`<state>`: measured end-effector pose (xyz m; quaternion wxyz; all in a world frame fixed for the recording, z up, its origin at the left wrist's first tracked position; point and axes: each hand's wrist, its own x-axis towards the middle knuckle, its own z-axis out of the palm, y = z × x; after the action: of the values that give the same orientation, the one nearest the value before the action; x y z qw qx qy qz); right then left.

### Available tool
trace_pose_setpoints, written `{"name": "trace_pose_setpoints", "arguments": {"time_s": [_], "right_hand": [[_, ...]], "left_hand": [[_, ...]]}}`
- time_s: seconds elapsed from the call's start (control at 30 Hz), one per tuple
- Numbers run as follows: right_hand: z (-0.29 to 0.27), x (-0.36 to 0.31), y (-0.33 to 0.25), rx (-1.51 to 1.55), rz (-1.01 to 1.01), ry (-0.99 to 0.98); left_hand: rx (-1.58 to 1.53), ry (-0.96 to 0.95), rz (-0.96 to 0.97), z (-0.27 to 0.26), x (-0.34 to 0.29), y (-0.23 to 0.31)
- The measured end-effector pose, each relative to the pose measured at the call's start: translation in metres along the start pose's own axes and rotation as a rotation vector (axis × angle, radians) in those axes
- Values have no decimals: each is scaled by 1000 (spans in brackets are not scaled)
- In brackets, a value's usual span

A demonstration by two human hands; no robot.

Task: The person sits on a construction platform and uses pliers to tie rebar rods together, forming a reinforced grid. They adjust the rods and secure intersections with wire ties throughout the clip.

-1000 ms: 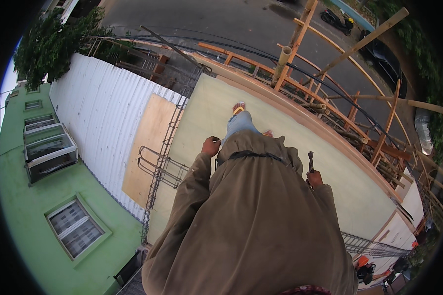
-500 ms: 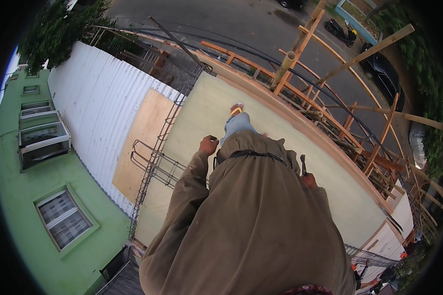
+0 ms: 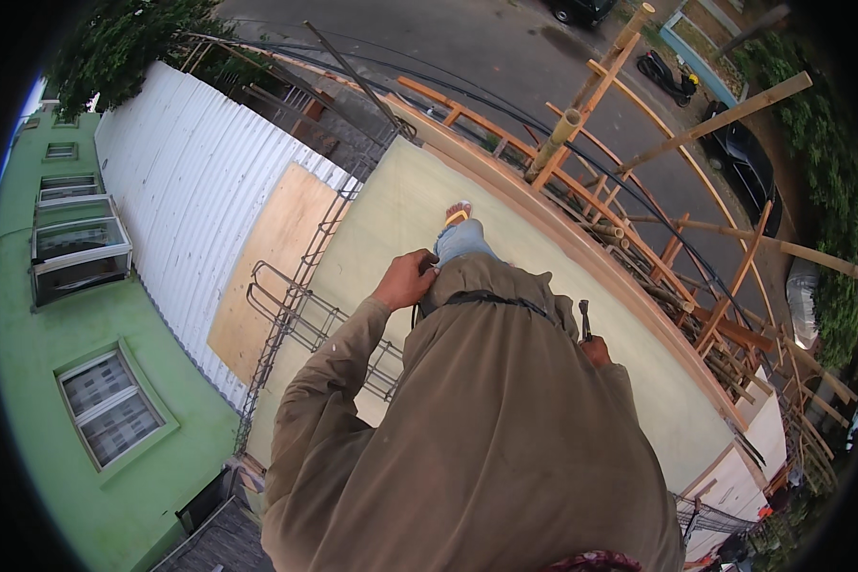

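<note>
My left hand [image 3: 405, 278] is beside my left hip, near the dark belt [image 3: 486, 297] and the blue jeans [image 3: 463, 240]. Its fingers are curled in; whatever they may hold is hidden. Low at my right side, my right hand [image 3: 596, 351] grips a dark, slim hand tool [image 3: 584, 319], whose end points up past the fist. The brown shirt [image 3: 486, 419] covers part of that hand and the tool's lower part. One foot in a yellow-strapped sandal [image 3: 458, 214] stands on the pale deck panel [image 3: 381, 219].
A rebar cage [image 3: 291, 315] runs along the deck's left side, by a plywood sheet [image 3: 267, 257] and white corrugated roofing [image 3: 191, 153]. Timber edging [image 3: 582, 238] and bamboo scaffolding [image 3: 562, 133] line the right edge, above a street. A green house wall [image 3: 29, 353] stands left.
My left hand has come up nearer to me and turned in toward the belt. My right hand and its tool stay at my side. The view has shifted slightly.
</note>
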<state>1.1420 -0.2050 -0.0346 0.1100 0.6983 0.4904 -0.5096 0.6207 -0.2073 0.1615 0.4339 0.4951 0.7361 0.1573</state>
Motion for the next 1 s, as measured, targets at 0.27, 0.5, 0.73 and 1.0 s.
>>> {"name": "trace_pose_setpoints", "arguments": {"time_s": [0.27, 0.5, 0.73, 1.0], "right_hand": [[5, -4, -5, 67, -9, -46], [12, -11, -20, 37, 24, -16], [20, -15, -24, 42, 48, -31], [30, -10, -23, 32, 45, -28]], "left_hand": [[315, -99, 15, -36, -38, 11], [271, -662, -27, -48, -57, 24], [261, -647, 50, -45, -51, 20], [219, -681, 20, -51, -51, 24]]}}
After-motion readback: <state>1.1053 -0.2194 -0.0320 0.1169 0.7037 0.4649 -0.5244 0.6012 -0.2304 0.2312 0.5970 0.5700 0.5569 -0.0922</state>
